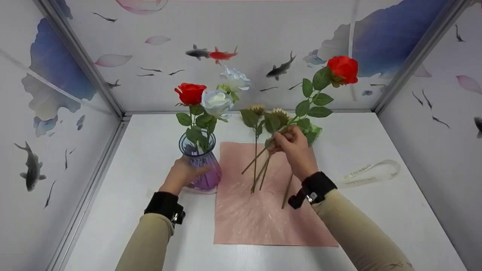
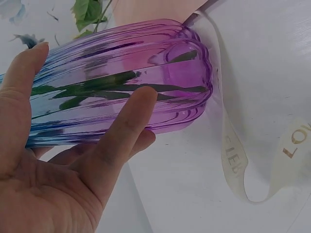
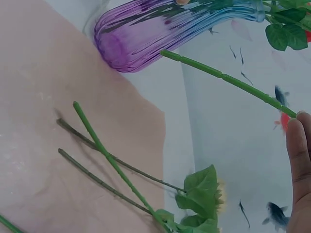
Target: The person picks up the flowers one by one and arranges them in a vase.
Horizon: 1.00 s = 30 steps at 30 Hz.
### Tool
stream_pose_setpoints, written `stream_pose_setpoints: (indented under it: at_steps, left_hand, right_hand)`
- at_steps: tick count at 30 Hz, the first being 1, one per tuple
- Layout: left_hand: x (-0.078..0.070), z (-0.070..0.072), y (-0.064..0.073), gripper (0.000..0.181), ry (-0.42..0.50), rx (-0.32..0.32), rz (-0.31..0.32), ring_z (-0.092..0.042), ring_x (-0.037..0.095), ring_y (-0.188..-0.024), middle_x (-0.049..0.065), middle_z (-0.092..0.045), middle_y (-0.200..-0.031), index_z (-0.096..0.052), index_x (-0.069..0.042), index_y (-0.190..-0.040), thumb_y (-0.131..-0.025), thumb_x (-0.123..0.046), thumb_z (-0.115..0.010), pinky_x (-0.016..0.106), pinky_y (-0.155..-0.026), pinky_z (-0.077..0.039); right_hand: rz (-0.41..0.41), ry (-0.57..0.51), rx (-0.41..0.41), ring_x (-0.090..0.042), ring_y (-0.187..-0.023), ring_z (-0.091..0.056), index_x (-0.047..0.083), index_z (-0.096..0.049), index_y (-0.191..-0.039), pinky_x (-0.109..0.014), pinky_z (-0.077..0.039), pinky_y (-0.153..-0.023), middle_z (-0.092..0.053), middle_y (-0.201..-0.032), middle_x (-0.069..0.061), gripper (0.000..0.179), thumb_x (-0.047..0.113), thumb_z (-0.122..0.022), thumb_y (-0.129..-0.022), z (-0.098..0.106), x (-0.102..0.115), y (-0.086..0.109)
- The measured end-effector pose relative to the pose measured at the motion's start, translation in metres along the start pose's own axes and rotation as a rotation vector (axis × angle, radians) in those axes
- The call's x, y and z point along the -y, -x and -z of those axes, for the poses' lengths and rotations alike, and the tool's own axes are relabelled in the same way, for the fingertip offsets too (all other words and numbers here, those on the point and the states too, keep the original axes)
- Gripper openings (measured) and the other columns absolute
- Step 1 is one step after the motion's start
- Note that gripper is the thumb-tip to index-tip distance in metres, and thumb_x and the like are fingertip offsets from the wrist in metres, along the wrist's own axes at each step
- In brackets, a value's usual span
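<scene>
My left hand (image 1: 184, 174) grips the blue-to-purple glass vase (image 1: 205, 175) around its lower body, and in the left wrist view the thumb and fingers lie along the ribbed glass. The vase holds a red rose (image 1: 190, 94) and two white roses (image 1: 217, 102); their stems show through the glass. Between its fingertips, my right hand (image 1: 295, 150) pinches the green stem (image 3: 228, 80) of another red rose (image 1: 343, 70). That bloom points up and right, while the stem's cut end points toward the vase, apart from it.
Sunflower-like blooms (image 1: 279, 116) lie with their stems on a pink sheet of wrapping paper (image 1: 244, 222). A lettered pale ribbon (image 1: 372, 174) curls on the table at right, and another ribbon (image 2: 233, 165) lies by the vase base. Printed panels wall the table at the back and sides.
</scene>
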<state>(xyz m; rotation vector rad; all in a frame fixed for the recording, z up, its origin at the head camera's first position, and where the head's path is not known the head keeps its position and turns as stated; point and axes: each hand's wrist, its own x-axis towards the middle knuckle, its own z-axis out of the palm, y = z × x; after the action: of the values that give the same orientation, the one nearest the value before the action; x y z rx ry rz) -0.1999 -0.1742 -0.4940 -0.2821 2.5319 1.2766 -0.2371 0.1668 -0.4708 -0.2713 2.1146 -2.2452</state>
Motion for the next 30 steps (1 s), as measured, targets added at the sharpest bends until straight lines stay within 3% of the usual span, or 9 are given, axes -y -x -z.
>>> stream_pose_setpoints:
  at_steps: [6, 19, 30]
  left_hand:
    - [-0.001, -0.001, 0.002, 0.08, 0.0, -0.012, -0.011, -0.069, 0.04, -0.107, 0.027, -0.058, -0.139, -0.044, 0.0, -0.146, -0.087, -0.041, -0.08, 0.04, -0.063, -0.062]
    - [-0.003, -0.002, 0.004, 0.082, 0.026, -0.034, -0.02, -0.07, 0.044, -0.106, 0.028, -0.06, -0.137, -0.045, 0.002, -0.145, -0.085, -0.041, -0.082, 0.04, -0.061, -0.062]
    - [-0.003, -0.003, 0.002, 0.084, 0.022, -0.04, -0.017, -0.069, 0.043, -0.11, 0.027, -0.057, -0.141, -0.043, -0.001, -0.148, -0.086, -0.041, -0.082, 0.042, -0.063, -0.063]
  right_hand:
    - [0.048, -0.048, 0.016, -0.035, -0.086, -0.07, 0.002, -0.048, -0.124, -0.055, -0.057, -0.089, -0.067, -0.11, -0.024, 0.038, 0.028, -0.065, -0.102, -0.003, 0.01, -0.005]
    - [0.1, -0.053, 0.025, -0.033, -0.081, -0.07, 0.003, -0.051, -0.119, -0.047, -0.06, -0.083, -0.069, -0.106, -0.025, 0.031, 0.025, -0.064, -0.102, -0.004, 0.02, -0.01]
    - [0.147, -0.154, 0.048, -0.027, -0.078, -0.071, 0.002, -0.05, -0.117, -0.055, -0.059, -0.084, -0.07, -0.105, -0.021, 0.03, 0.022, -0.065, -0.101, -0.017, 0.042, -0.01]
